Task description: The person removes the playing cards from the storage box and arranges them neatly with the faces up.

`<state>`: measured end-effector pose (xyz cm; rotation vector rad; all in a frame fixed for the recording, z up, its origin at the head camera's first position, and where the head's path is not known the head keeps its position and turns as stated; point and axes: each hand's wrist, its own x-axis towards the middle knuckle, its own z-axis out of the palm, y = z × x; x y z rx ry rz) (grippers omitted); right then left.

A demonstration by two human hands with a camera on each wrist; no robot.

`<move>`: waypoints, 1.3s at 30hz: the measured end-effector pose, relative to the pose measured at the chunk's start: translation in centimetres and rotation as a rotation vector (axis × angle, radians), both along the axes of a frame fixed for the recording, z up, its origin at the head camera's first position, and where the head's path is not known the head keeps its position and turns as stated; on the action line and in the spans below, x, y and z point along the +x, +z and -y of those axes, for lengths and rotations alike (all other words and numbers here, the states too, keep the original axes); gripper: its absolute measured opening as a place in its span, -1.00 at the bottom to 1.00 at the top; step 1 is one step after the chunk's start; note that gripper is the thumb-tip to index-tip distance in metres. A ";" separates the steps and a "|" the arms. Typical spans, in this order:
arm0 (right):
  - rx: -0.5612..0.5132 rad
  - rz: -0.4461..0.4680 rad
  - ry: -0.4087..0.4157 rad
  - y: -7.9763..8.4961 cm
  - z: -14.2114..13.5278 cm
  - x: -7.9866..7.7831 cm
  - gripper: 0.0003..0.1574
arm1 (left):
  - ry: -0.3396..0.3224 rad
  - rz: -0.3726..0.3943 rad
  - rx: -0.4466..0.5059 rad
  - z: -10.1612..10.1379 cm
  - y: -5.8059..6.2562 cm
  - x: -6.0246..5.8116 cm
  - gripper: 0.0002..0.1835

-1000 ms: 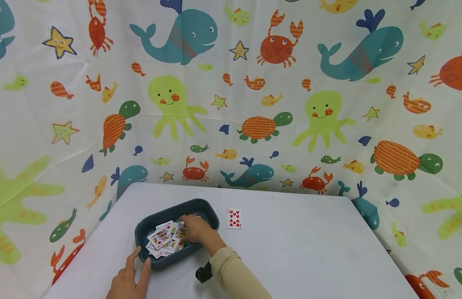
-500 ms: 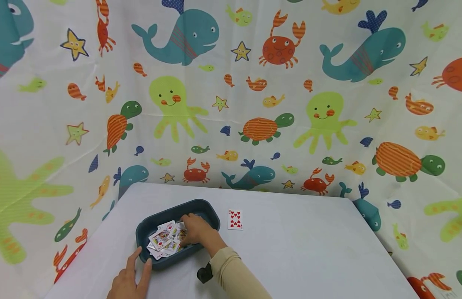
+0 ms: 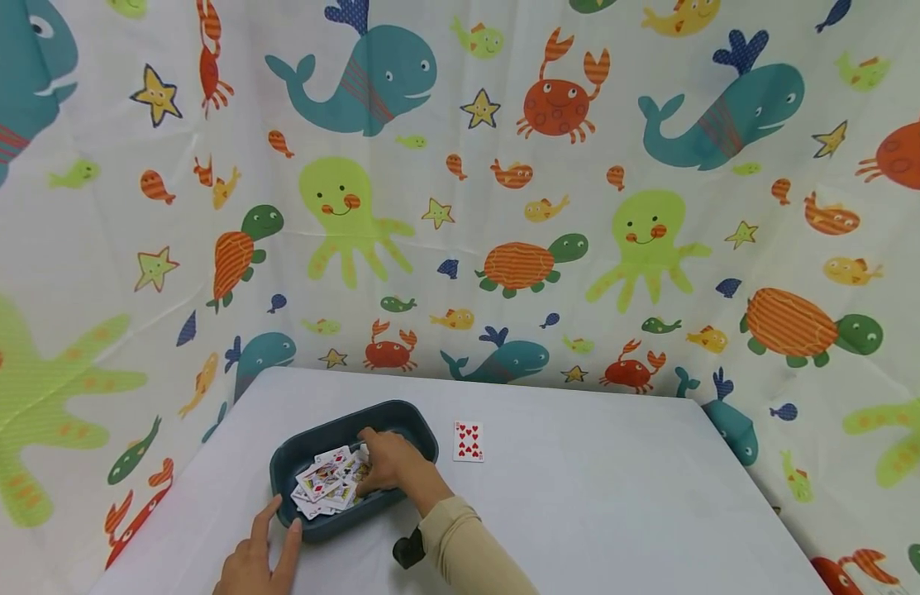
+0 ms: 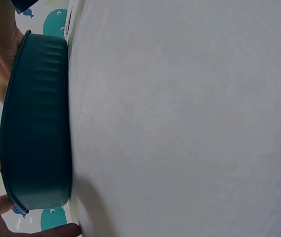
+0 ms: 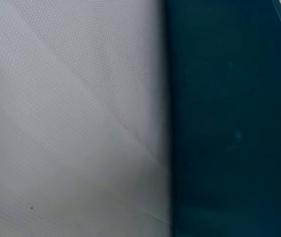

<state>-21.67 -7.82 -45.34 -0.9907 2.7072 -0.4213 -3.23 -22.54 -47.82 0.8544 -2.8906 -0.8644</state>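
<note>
A dark teal tub (image 3: 318, 436) sits on the white-covered table, with loose playing cards (image 3: 322, 481) heaped in its left part. My right hand (image 3: 391, 464) reaches down inside it, thumb and fingers spread across the right edge of the heap. Its fingertips are among the cards; I cannot tell whether they pinch one. At the near left corner my left hand (image 3: 255, 564) touches the tub with thumb and index finger apart. The left wrist view shows the tub's ribbed side (image 4: 36, 118) beside these fingers. Only the outer wall (image 5: 234, 118) and tablecloth show in the right wrist view.
A single face-up hearts card (image 3: 469, 441) lies on the table to the right of the tub. Behind the table hangs a curtain (image 3: 445, 231) printed with sea animals. A black wrist device (image 3: 409, 548) is beside the right sleeve (image 3: 474, 549).
Cards in the heap have shifted slightly near my right hand, which stays in the tub. My left hand keeps its place at the corner. The head view has moved a little.
</note>
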 end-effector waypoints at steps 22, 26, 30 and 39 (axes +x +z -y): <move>0.064 0.086 0.189 0.0 -1.0 -0.4 0.13 | -0.001 -0.026 0.004 -0.5 0.1 0.5 -0.24; 0.064 0.085 0.190 0.1 -1.0 -0.3 0.09 | -0.007 -0.003 0.012 -0.6 0.5 0.8 -0.21; 0.059 0.055 0.198 0.1 -1.3 0.0 0.06 | -0.006 0.014 0.017 -1.0 0.7 1.3 -0.18; 0.062 0.014 0.209 0.0 -1.5 0.3 0.07 | 0.015 0.007 0.010 -1.2 0.7 1.7 -0.20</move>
